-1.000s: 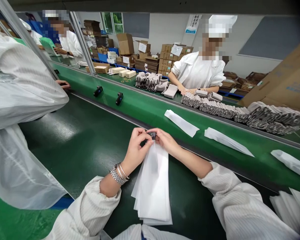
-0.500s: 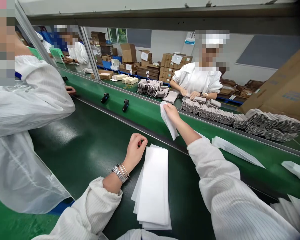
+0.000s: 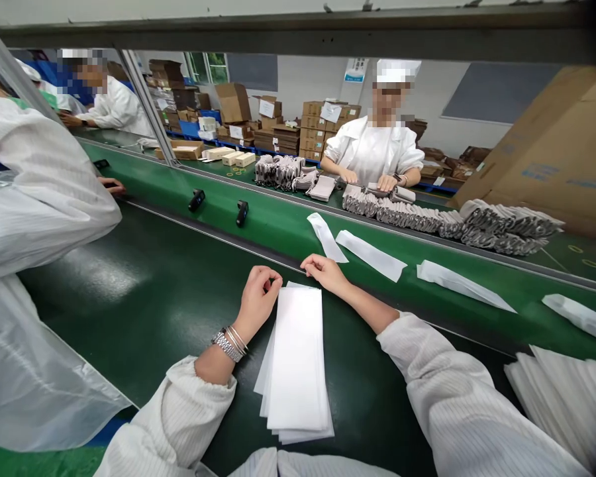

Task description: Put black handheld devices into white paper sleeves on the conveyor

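The left hand (image 3: 258, 298) and the right hand (image 3: 326, 275) are seen above a dark green worktop (image 3: 129, 285), and no object is gripped by either. The fingers (image 3: 271, 281) of the left hand are curled together toward the palm. The fingers (image 3: 312, 264) of the right hand are kept close together and nearly straight. A stack of white sleeves (image 3: 295, 361) is placed on the worktop, with the left hand just beside it at 10 o'clock and the right hand near it at 1 o'clock. A metal bracelet (image 3: 227, 344) is worn on the left wrist. Loose white sleeves (image 3: 371, 255) are laid on a green belt (image 3: 273, 228) at 2 o'clock from the stack, and a pile of white sleeves (image 3: 561, 404) is seen at 3 o'clock. Beyond the belt, rows of grey bundles (image 3: 451, 222) are lined up before a co-worker (image 3: 372, 149), and a large cardboard box (image 3: 541, 159) is standing at 2 o'clock.
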A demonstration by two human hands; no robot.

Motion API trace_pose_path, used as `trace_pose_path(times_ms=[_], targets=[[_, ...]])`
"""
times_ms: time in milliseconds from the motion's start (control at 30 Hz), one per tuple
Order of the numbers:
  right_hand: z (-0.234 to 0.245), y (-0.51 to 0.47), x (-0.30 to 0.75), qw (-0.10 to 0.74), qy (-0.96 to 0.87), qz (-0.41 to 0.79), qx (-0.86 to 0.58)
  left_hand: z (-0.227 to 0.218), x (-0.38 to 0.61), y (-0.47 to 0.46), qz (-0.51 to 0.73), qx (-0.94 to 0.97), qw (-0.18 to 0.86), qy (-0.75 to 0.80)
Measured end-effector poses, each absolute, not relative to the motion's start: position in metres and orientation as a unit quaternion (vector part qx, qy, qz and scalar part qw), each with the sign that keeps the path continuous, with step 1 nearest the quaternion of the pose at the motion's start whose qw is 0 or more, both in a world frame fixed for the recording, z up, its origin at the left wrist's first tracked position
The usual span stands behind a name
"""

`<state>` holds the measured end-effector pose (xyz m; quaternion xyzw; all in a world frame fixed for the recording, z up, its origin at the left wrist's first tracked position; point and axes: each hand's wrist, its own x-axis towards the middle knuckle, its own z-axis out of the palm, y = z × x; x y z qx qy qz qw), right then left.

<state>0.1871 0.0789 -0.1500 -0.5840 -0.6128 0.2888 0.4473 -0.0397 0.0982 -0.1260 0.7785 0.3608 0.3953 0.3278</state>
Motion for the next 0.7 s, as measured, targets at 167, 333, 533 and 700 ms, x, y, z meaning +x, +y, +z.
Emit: trace_pose_path(times_ms=[167, 333, 533, 700], targets=[[-0.1544, 0.0840, 0.1942, 0.495, -0.565, 0.349, -0.561, -0.1271, -0.0393, 0.0998, 0.390, 0.785, 0.316, 0.363], [-0.1580, 0.0870, 0.1953, 0.487, -0.578, 0.347, -0.556, -0.1281, -0.0388, 0.0998, 0.379, 0.793, 0.313, 0.359], [-0.1565, 0.0859, 0.1940, 0.475, -0.584, 0.339, -0.564, -0.1266, -0.0400, 0.0973, 0.365, 0.796, 0.317, 0.364], [-0.1551, 0.0837, 0.1930, 0.466, -0.582, 0.346, -0.569, -0.1265, -0.0396, 0.0942, 0.362, 0.799, 0.318, 0.360]])
